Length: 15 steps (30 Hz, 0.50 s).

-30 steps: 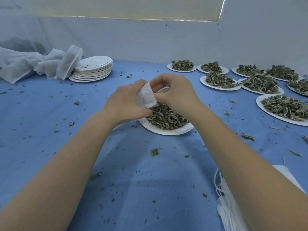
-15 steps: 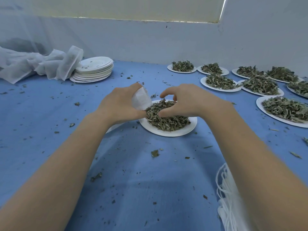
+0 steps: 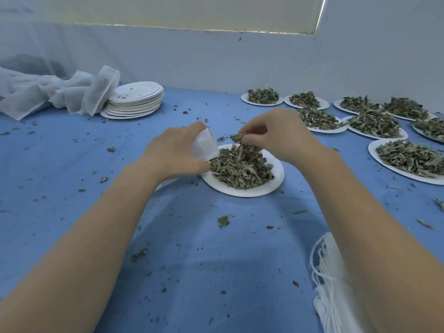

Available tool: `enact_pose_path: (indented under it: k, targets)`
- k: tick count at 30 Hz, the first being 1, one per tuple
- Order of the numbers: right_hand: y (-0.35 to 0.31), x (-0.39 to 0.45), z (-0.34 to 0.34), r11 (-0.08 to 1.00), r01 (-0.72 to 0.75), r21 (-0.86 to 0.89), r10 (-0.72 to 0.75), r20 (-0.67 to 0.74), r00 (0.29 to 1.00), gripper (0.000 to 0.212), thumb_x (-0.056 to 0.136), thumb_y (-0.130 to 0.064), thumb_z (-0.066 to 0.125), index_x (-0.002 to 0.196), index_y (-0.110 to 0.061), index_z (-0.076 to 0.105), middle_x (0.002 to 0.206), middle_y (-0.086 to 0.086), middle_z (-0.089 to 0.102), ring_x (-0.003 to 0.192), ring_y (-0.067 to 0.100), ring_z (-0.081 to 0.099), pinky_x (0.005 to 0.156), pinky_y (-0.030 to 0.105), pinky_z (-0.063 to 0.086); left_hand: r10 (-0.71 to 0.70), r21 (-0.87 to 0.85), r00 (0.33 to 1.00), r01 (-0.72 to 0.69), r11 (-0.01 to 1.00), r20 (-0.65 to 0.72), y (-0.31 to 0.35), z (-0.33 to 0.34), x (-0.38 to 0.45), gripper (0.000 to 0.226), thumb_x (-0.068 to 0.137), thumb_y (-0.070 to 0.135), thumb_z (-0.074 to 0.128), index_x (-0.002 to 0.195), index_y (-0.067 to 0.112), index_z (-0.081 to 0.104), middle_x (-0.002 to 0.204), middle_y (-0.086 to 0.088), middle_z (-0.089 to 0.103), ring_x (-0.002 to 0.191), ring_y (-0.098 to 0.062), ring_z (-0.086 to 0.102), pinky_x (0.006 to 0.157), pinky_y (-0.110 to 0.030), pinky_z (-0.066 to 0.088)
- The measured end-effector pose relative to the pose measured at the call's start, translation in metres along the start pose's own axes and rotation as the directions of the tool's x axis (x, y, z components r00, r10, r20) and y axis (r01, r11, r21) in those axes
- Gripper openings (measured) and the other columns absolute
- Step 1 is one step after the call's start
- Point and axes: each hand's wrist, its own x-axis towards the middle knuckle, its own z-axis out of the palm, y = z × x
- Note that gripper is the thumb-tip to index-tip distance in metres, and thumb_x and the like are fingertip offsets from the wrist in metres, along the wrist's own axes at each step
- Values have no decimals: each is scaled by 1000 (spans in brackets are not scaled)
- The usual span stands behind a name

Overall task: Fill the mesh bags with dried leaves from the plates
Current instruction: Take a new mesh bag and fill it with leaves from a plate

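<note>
Both hands work over the near plate (image 3: 276,179) on the blue counter (image 3: 72,176). Curled round a small white mesh bag (image 3: 204,145), the left hand (image 3: 176,153) grips it; the bag's long axis runs up and away, tilted, with its upper end toward the right hand (image 3: 278,135). That hand pinches a tuft of dried leaves (image 3: 237,137) just beside the bag's top, above the heap of leaves (image 3: 240,170) on the plate. More filled plates (image 3: 408,159) lie to the right; a stack of empty plates (image 3: 137,99) sits far left.
</note>
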Motion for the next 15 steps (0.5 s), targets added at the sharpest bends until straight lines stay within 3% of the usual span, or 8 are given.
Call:
enact_pose_path:
  k: [5,9,15]
  targets:
    - [-7,-1,-4,991,94,92,-89,-58,994,16,82,-17,70,96,-23,74,70,-14,62,64,-4,55,74,8,42,1,18,1000,0,1000,-10,2,1,0,58,67,31,68,120,30,46,97,1,56,91,-22,48,71,-32,42]
    - [-19,-2,6,983,183,27,-184,18,983,17,82,-16,69,97,-23,74,91,-1,68,74,7,53,78,20,43,8,18,1000,-7,1000,-27,7,5,0,50,68,34,70,114,31,48,93,1,58,89,-23,51,74,-36,47]
    - [-25,-3,21,981,170,89,-171,-7,985,18,79,-9,67,90,-21,76,86,9,70,80,23,60,71,26,42,14,-130,996,-26,991,-92,12,10,-1,47,62,38,69,106,33,53,81,3,58,81,-22,53,69,-33,47]
